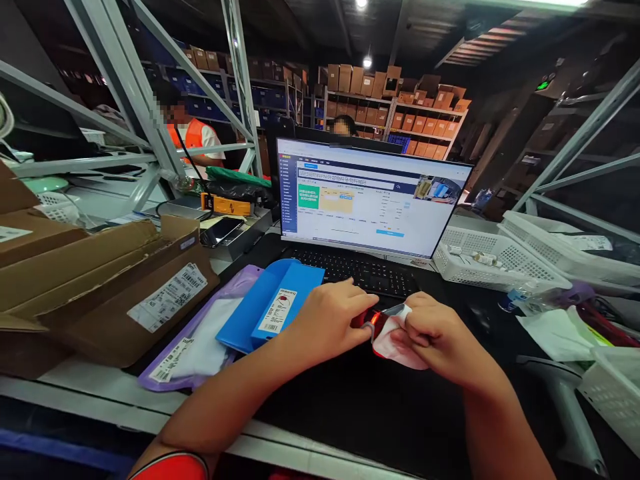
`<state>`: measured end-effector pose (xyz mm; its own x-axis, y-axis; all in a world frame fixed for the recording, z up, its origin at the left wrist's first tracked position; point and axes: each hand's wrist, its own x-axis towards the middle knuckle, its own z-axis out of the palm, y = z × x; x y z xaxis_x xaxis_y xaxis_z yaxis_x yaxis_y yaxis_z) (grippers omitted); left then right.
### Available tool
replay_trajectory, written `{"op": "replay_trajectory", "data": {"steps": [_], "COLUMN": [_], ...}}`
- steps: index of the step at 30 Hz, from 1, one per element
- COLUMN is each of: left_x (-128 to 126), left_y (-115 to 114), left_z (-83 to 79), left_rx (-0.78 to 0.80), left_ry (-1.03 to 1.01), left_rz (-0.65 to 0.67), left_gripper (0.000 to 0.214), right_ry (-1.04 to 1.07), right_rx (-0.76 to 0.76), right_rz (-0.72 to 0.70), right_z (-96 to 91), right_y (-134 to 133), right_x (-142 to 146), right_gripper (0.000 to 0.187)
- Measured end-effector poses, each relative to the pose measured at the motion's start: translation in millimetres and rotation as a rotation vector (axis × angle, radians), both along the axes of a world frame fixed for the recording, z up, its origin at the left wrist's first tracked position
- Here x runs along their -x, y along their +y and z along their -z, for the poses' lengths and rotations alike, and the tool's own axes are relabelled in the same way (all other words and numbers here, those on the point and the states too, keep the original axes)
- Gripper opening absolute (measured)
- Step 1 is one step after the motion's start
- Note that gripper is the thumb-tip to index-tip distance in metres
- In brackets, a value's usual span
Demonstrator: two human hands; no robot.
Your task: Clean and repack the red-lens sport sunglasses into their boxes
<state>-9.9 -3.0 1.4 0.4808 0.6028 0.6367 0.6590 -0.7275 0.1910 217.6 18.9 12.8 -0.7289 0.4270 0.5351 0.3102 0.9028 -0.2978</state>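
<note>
Over the black desk mat, my left hand (333, 313) pinches a small glossy red item (373, 319) with a grey edge; its exact kind is hard to make out. My right hand (440, 333) is closed on a thin white cloth (397, 343), bunched against the right side of the red item. Fingers and cloth hide most of that item. Left of my left hand lies a blue box (295, 300) with a white label, its flap raised. Partly beneath it is a purple pouch (250, 277) with a white front and a label.
Behind my hands stand a keyboard (365, 270) and a monitor (360, 220). An open cardboard box (115, 300) is at the left. White baskets (500, 270), a mouse (479, 319) and a barcode scanner (565, 407) lie to the right. Two people are beyond the desk.
</note>
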Motion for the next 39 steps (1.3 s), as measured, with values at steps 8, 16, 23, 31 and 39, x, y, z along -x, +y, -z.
{"op": "replay_trajectory", "data": {"steps": [8, 16, 23, 31, 39], "left_x": [-0.1, 6.4, -3.4, -2.0, -3.2], "left_y": [6.9, 8.5, 5.6, 9.6, 9.0], "left_z": [6.9, -2.4, 5.2, 0.6, 7.1], "left_rx": [-0.12, -0.075, -0.058, 0.038, 0.031], "left_ry": [-0.054, -0.184, -0.076, -0.29, -0.177], "left_rz": [0.064, 0.059, 0.149, 0.113, 0.097], "left_gripper": [0.012, 0.028, 0.016, 0.03, 0.024], "right_ry": [0.04, -0.111, -0.073, -0.122, -0.015], "right_rx": [0.177, 0.451, 0.239, 0.409, 0.346], "right_rz": [0.197, -0.202, -0.016, -0.237, -0.109], "right_z": [11.1, -7.4, 1.7, -9.7, 1.0], "right_y": [-8.3, 13.3, -4.0, 21.2, 8.0], "right_x": [24.5, -24.0, 18.7, -28.2, 13.8], "right_gripper": [0.054, 0.058, 0.053, 0.057, 0.054]}}
